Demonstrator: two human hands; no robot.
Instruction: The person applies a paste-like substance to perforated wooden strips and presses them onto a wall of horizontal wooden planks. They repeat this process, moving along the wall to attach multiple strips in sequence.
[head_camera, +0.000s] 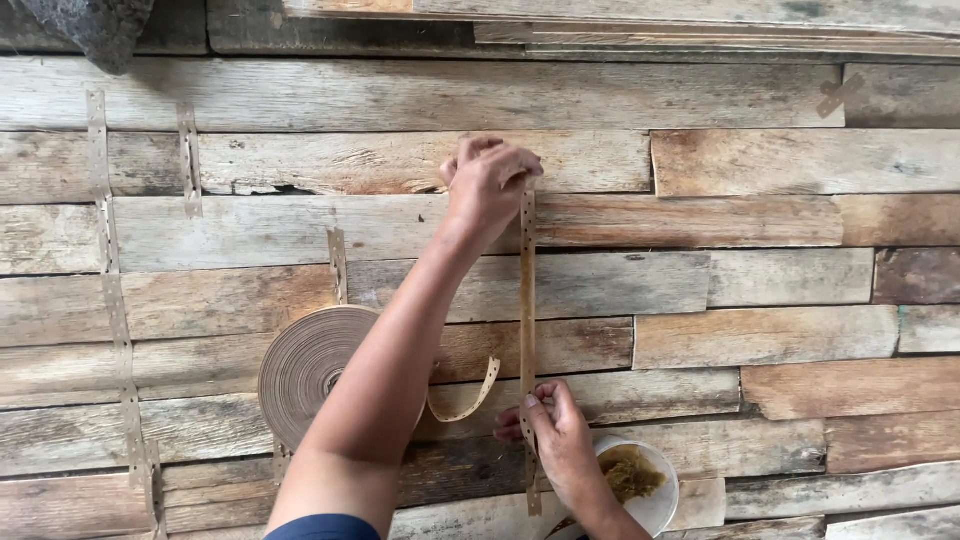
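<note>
A long tan perforated strap (527, 300) lies straight across the weathered wooden planks (760, 280). My left hand (488, 185) pinches its far end against the boards. My right hand (558, 435) grips the strap near its close end, fingers curled around it. A big coiled roll of the same strap (305, 365) sits to the left, partly behind my left forearm, and a loose curl of strap (468, 400) trails from it toward the straight piece.
A white bowl (655, 500) holding yellowish fibrous stuff sits just right of my right hand. Other perforated strips (115, 300) are fixed on the planks at left. A dark grey lump (90, 25) shows at the top left corner.
</note>
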